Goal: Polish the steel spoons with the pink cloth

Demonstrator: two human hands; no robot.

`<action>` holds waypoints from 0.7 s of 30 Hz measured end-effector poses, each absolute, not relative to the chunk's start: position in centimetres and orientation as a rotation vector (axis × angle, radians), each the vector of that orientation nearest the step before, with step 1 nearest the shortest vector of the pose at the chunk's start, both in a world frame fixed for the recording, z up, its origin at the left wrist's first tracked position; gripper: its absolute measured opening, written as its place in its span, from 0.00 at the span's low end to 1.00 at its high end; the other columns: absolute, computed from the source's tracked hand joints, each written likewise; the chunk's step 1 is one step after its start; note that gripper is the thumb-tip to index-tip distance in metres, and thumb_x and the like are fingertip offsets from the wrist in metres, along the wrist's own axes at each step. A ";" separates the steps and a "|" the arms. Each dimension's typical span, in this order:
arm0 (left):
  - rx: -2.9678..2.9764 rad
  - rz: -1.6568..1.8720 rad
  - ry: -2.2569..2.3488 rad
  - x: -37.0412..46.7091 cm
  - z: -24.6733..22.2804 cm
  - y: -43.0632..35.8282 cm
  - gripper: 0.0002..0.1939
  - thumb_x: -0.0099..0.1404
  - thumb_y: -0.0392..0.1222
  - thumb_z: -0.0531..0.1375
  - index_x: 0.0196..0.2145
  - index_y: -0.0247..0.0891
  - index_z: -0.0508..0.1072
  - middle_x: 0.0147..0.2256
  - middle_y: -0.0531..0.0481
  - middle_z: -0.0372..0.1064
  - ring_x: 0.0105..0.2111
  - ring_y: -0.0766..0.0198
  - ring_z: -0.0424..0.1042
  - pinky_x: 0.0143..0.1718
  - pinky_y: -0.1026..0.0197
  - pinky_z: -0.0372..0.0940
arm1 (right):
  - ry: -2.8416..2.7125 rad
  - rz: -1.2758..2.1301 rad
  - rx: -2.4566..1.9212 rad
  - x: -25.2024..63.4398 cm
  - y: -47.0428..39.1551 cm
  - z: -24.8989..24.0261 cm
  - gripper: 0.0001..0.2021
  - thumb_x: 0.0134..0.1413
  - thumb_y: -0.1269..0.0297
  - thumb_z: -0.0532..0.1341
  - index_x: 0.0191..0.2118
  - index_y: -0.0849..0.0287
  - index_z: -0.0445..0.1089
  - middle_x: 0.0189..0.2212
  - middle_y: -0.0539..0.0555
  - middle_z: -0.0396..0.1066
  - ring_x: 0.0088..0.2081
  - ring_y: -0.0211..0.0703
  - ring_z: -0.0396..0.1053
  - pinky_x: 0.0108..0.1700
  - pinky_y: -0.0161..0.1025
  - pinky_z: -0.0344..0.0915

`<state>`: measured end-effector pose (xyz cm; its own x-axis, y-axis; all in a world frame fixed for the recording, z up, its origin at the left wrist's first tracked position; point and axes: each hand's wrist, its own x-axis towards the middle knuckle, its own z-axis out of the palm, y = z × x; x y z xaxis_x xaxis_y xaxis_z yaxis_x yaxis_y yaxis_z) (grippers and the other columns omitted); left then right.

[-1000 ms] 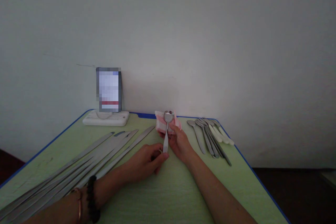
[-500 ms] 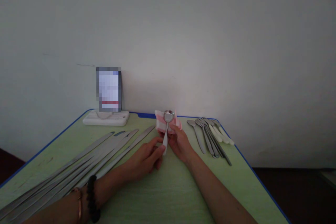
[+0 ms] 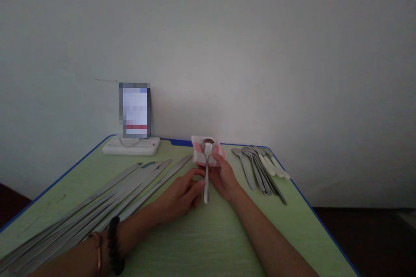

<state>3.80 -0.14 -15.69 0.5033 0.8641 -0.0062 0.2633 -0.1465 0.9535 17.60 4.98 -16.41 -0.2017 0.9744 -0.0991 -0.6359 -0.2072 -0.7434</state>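
A shiny metal spoon (image 3: pixel 207 171) stands nearly upright in the middle of the view, its bowl on top. My left hand (image 3: pixel 185 190) pinches its handle between thumb and fingers. Behind the bowl lies a folded pink-and-white cloth (image 3: pixel 197 156), which my right hand (image 3: pixel 225 178) grips from the right. The right thumb rests on the cloth's front, close beside the spoon's neck; the other right fingers are mostly hidden.
Several long metal knives (image 3: pixel 130 186) spread over the left of the green table (image 3: pixel 195 242). On the right lie several spoons and forks (image 3: pixel 260 173), some with cream handles. A propped phone (image 3: pixel 134 110) leans on the wall above a white power strip (image 3: pixel 131 146).
The spoon has slid down a little and straightened, so more of its handle shows below my left fingers. Both hands have stayed almost in place.
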 end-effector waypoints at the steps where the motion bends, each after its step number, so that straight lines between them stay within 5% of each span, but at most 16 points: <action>1: 1.678 0.705 0.973 3.8 -15.7 -0.1 0.17 0.67 0.50 0.46 0.46 0.37 0.60 0.18 0.60 0.59 0.15 0.72 0.57 0.16 0.70 0.54 | -0.682 1.691 -0.687 17.6 4.9 -16.3 0.14 0.41 0.60 0.64 0.36 0.61 0.70 0.27 0.52 0.74 0.33 0.44 0.71 0.35 0.39 0.67; 21: 1.768 0.683 0.961 3.8 -15.6 -0.2 0.15 0.67 0.46 0.46 0.46 0.37 0.62 0.18 0.60 0.59 0.16 0.72 0.56 0.19 0.69 0.53 | -0.729 1.682 -0.731 17.6 4.8 -16.2 0.12 0.42 0.62 0.64 0.35 0.60 0.70 0.25 0.50 0.73 0.25 0.37 0.68 0.29 0.34 0.65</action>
<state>3.81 -0.16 -15.61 0.5302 0.8476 0.0235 0.3015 -0.2144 0.9290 17.62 4.76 -16.22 -0.2007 0.9746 -0.0997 -0.5938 -0.2020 -0.7789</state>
